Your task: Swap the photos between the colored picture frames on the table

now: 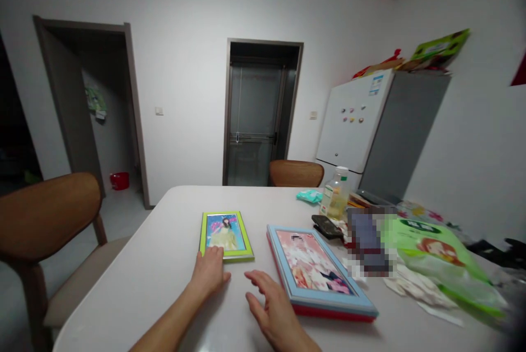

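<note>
A small picture frame with a lime-green border (240, 258) lies flat on the white table (135, 286). My left hand (210, 272) rests at its near left edge, fingers stretched out over the border, gripping nothing. To the right, my right hand (273, 308) hovers low with fingers apart and nothing in them. It is beside the near left side of a larger light-blue picture frame (329, 301), which lies face up on something red of about the same size. Whether that hand touches the frame's side I cannot tell.
Right of the frames are a dark phone-like object (327, 226), a bottle of yellowish liquid (335, 196), a teal packet (309, 196), and a green plastic package (431, 242) beside crumpled white tissue (415, 284). Wooden chairs (49, 209) (296, 173) stand left and behind. A refrigerator (349, 122) stands at back right.
</note>
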Tool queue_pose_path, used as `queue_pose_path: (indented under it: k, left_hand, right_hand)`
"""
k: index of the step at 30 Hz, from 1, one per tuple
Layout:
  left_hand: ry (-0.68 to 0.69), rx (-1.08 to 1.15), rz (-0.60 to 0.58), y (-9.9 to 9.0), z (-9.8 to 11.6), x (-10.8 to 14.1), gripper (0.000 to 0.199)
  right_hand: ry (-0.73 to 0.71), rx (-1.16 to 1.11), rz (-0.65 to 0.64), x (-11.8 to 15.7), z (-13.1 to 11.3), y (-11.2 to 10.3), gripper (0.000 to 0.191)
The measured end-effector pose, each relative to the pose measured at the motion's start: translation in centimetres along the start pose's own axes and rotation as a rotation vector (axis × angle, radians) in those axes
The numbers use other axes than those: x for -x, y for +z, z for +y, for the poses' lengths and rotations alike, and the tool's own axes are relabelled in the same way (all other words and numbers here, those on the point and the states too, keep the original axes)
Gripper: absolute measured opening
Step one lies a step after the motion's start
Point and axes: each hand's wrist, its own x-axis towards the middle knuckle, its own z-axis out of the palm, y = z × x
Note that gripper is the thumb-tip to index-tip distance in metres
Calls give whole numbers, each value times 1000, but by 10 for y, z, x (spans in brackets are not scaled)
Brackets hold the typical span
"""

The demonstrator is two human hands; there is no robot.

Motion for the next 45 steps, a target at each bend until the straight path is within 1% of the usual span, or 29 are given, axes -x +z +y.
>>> queue_pose_path:
  k: [3, 5, 6, 8, 10, 11, 13, 15, 16, 17, 19, 21, 23, 24, 25, 27, 28, 31, 34, 36, 38, 40, 42, 45]
  left_hand:
    - [-24, -40, 18, -5, 1, 49, 32]
    - [-52, -40, 34, -8, 2, 84, 25]
    - [-59, -27, 40, -9, 3, 100, 25]
    - [-36, 13, 41, -6, 7, 125, 34]
    - [18, 45, 31, 1, 14, 141, 46]
    - [39, 47, 29, 5, 17, 146, 46]
    - [63, 38, 47, 11, 19, 149, 37]
    - [94, 59, 106, 14, 17, 148, 28]
    - [114, 92, 156, 13, 15, 148, 28]
    - [132, 142, 221, 12, 12, 147, 31]
    - [141, 286, 393, 6, 9, 145, 41]
    - [113, 471, 569, 0, 8, 144, 47]
    - [37, 694, 680, -6, 8, 143, 49]
    - [-22, 814, 702, -8, 8, 144, 51]
    - [-89, 934, 699, -10, 6, 144, 53]
    - [-215, 1159, 656, -11, 1, 145, 58]
    - [-257, 1256, 628, -11, -3, 146, 58]
    - [-337, 1467, 566, -4, -15, 148, 59]
    - [-414, 1546, 565, 8, -23, 153, 73]
    - [-414, 1529, 557, 12, -26, 158, 81]
    - [-395, 1414, 507, 13, -31, 163, 76]
    - [-374, 1190, 435, 10, -36, 168, 63]
    - [-342, 913, 413, 7, -40, 171, 53]
    - [-307, 566, 379, 1, -41, 174, 47]
  right_hand:
    - [98, 19, 54, 3, 19, 8, 44]
    - [149, 31, 35, 8, 25, 12, 49]
    - [165, 36, 13, 10, 24, 14, 50]
    - [172, 45, -31, 15, 19, 17, 50]
    - [167, 40, -56, 20, 10, 21, 48]
    - [171, 28, -63, 22, 6, 23, 48]
    - [198, -26, -67, 24, -1, 24, 50]
    - [242, -112, -55, 24, -4, 21, 54]
    - [268, -158, -39, 23, -5, 19, 55]
    - [290, -201, -16, 21, -7, 16, 56]
    - [307, -267, 33, 14, -14, 12, 56]
    - [268, -308, 43, 8, -26, 12, 55]
    - [181, -320, -1, 2, -42, 20, 52]
    - [127, -311, -33, 0, -49, 26, 50]
    - [72, -288, -64, -1, -55, 33, 49]
    - [-31, -202, -120, -2, -62, 46, 46]
    - [-72, -146, -145, -2, -63, 51, 45]
    - [-132, -11, -213, 1, -54, 61, 46]
    - [-174, 33, -228, 7, -40, 63, 44]
    - [-206, 48, -229, 9, -34, 63, 41]
    - [-220, 62, -237, 9, -31, 63, 42]
    - [-217, 73, -256, 8, -30, 63, 43]
    - [-209, 74, -290, 6, -31, 61, 44]
    - [-185, 54, -376, 2, -32, 54, 41]
